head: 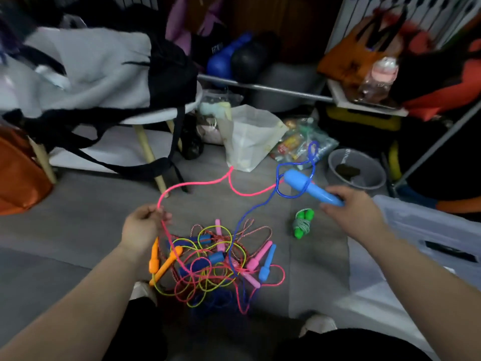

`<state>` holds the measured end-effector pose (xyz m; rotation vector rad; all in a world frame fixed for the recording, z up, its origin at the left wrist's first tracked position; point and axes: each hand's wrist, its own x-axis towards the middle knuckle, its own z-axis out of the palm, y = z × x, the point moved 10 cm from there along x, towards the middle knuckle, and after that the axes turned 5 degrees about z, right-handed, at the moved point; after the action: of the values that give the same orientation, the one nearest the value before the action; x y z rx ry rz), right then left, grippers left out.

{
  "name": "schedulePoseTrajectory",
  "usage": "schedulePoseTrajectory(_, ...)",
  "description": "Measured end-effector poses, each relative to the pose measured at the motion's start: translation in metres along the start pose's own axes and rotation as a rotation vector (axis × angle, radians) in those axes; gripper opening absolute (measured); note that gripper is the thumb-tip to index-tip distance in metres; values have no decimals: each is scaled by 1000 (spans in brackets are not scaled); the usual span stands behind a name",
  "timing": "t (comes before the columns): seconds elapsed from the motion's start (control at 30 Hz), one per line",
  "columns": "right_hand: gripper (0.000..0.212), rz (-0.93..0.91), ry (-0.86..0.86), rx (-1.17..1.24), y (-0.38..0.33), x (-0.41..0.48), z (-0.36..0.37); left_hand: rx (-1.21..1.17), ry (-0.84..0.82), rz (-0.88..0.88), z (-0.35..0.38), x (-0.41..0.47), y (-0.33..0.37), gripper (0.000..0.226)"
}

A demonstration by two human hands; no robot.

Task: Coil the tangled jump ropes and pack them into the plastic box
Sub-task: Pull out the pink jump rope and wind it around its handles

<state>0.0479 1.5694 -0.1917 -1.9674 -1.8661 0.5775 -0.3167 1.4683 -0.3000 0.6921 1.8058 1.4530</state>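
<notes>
Your left hand (141, 227) pinches the pink rope (197, 185) between thumb and fingertips. From that pinch the rope arcs away and across toward your right hand (351, 207), and it also drops into the tangle (213, 261) lying on the floor (78, 225) below and between your hands. Your right hand grips the near end of a blue handle (309, 188), held off the floor and pointing away to your left. The blue rope (260, 207) loops around that handle's far end, crossing the pink rope there, then runs down into the tangle. Orange, pink and blue handles lie mixed in the tangle with yellow and red-white cords. A green rope (302, 224), already bundled, lies just below your right hand, apart from the tangle. The box (429, 230) stands at the outer side of your right forearm. Beyond your hands are a white bag (250, 136) and a grey bowl (356, 168).
</notes>
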Motion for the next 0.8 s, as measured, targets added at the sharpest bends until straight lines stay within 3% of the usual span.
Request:
schedulePoseTrajectory(0.13,29,-11,34,65,-15,-26,-23,231,64,10,-36,-19,15,16)
schedulePoseTrajectory(0.23,31,-33,26,106,-24,-40,-28,455,18,15,-41,-36,23,30)
schedulePoseTrajectory(0.33,33,-58,-2,120,-33,-51,-25,395,-66,51,-18,-61,40,31)
schedulePoseTrajectory(0.43,32,-100,-44,138,-45,-63,-20,281,-304,148,38,-88,65,27)
schedulePoseTrajectory(0.57,32,-162,-74,225,-62,-75,-23,215,-522,211,95,-116,89,44)
schedulePoseTrajectory(0.7,31,-191,-117,258,-66,-85,-20,112,-506,149,105,-117,83,42)
schedulePoseTrajectory(0.8,32,-225,-144,288,-66,-88,-19,233,-479,208,104,-116,86,10)
